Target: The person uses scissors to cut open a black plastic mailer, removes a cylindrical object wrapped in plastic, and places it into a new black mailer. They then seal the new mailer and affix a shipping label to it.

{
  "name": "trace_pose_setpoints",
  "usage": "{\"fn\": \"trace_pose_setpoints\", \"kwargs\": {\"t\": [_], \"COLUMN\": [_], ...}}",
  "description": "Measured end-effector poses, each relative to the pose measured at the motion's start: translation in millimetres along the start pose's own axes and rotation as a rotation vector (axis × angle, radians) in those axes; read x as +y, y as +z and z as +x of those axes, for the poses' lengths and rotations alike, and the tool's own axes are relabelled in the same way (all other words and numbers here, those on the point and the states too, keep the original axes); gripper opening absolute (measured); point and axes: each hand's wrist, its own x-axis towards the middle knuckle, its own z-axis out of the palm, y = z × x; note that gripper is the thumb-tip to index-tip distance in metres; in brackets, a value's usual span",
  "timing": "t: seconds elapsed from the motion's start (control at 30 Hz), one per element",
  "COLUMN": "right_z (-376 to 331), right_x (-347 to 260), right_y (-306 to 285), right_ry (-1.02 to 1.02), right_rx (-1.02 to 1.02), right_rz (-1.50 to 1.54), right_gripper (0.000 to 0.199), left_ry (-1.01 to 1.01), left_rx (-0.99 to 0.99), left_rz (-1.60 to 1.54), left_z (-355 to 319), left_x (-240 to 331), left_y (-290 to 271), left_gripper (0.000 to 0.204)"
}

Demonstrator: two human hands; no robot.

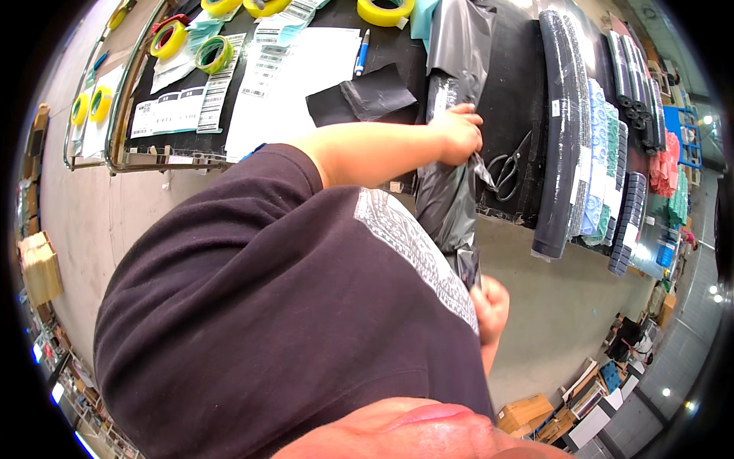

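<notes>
A long, narrow package in glossy black plastic film point(446, 203) runs from the dark table toward my body. At its far part a bit of clear wrapping shows under the black film. My left hand point(457, 135) is closed on the film near the table's front edge, fingers bunched around it. Close to my torso, my right hand point(492, 306) is curled around the package's near end, partly hidden by my shirt. Dark-handled scissors point(505, 168) lie on the table just right of my left hand.
Plastic-wrapped rolls point(554, 138) lie along the right, beside blue-patterned rolls point(595, 161). To the left are label sheets point(294, 84), a blue pen point(362, 53), black plastic scraps point(375, 96) and several yellow tape rolls point(384, 11). Cardboard boxes point(526, 413) stand on the floor behind.
</notes>
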Motion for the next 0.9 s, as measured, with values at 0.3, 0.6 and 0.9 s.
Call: {"fn": "trace_pose_setpoints", "kwargs": {"t": [0.3, 0.6, 0.9], "right_z": [-48.6, 65.7, 73.4], "right_x": [126.4, 166.4, 182.3], "right_y": [-18.7, 16.9, 46.6], "right_ry": [0.386, 0.392, 0.477], "right_rx": [0.567, 0.39, 0.321], "right_rz": [-0.131, 0.053, 0.301], "right_gripper": [0.058, 0.092, 0.076], "left_ry": [-0.298, -0.666, -0.241], "left_rx": [0.317, 0.048, -0.25], "left_rz": [-0.247, -0.691, -0.232], "left_z": [-20.5, -57.2, -61.7], "left_x": [32.7, 38.4, 40.2], "left_y": [-1.6, -45.3, -63.6], "left_gripper": [0.094, 0.08, 0.046]}}
